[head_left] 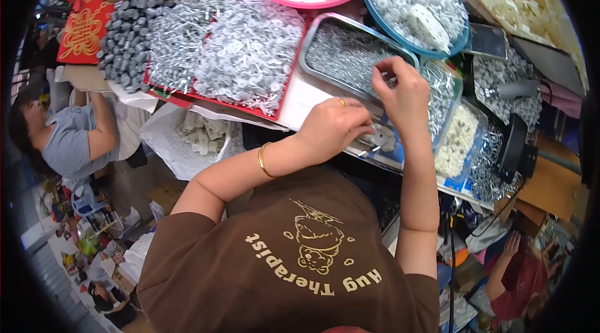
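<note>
Right hand (401,86): fingers curled, thumb opposed, a loop of space between; positioned over the near right end of the tray (304,53). Whether the fingertips retain a part cannot be determined. Left hand (334,125): fingers bent, thumb and index tips drawn close; any held item is concealed by the fingers. Pale piece (384,139): located just right of the left fingertips, below the right hand; outline indistinct. Screws (344,52): small, silver, heaped loosely inside the tray, left of the right hand, which hides part of the tray's rim.
</note>
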The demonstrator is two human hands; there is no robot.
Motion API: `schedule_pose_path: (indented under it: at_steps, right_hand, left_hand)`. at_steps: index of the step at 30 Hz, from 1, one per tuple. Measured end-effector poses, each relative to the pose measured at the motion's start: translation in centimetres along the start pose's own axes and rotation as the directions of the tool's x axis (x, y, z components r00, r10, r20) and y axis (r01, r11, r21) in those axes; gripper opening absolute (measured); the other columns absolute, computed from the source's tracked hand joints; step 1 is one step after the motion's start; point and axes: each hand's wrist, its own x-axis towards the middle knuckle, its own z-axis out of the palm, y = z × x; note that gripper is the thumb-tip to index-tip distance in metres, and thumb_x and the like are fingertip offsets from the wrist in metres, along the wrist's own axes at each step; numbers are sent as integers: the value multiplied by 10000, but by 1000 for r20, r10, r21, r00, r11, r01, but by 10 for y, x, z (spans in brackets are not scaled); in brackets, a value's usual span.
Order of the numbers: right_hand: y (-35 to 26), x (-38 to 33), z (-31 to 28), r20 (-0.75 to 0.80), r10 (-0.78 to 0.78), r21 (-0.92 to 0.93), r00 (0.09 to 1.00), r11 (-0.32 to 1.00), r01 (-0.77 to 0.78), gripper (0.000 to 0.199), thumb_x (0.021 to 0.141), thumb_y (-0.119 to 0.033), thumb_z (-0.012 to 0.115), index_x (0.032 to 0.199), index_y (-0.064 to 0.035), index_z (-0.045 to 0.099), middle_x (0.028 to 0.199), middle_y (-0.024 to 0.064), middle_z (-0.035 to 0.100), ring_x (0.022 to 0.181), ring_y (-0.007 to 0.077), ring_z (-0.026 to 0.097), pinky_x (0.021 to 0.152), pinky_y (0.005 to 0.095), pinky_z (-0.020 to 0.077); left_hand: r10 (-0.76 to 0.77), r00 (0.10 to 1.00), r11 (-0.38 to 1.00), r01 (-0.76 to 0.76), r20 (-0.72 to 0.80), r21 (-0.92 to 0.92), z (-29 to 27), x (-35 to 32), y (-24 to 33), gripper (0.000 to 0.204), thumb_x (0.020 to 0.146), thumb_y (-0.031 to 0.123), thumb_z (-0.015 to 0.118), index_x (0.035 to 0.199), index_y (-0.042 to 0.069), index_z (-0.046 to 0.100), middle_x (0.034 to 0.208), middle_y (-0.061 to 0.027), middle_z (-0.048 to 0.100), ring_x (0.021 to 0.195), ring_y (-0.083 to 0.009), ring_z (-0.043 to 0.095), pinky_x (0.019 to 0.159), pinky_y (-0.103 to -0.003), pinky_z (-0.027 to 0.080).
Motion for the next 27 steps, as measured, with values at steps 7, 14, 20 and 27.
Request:
schedule_pose_path:
  at_steps: [7,14,20,27]
  right_hand:
    - [16,1,5,-69,-40,83,997,995,46,116,847,-87,726,944,-31,696,861,104,722,761,237,697,707,340,549]
    - [26,-3,14,-82,-114,-80,990,991,107,89,779,-67,708,853,-69,657,851,108,654,894,328,621,785,443,507]
    - [12,9,34,-118,-97,-50,988,995,92,128,758,-43,712,848,-72,626,885,106,611,930,326,603,818,435,497]
    - [15,9,23,-143,-55,15,988,998,58,97,771,-48,712,818,-56,628,868,105,613,924,330,604,824,445,497]
  left_hand:
    - [-40,998,999,39,-47,-26,-1,2,-2,210,795,139,791,969,54,710,980,-80,734,946,-267,683,805,-396,519]
    - [-147,876,581,453,-460,676,-196,83,-157,271,961,216,580,1171,94,700,1062,-181,720,966,-331,695,816,-397,523]
    - [-358,852,238,478,-381,846,-332,64,-369,261,908,273,630,1056,66,685,1043,-205,706,983,-419,663,824,-499,525]
    - [-255,892,247,433,-373,867,-332,62,-356,218,973,232,573,1068,63,672,998,-229,701,933,-435,660,798,-504,516]
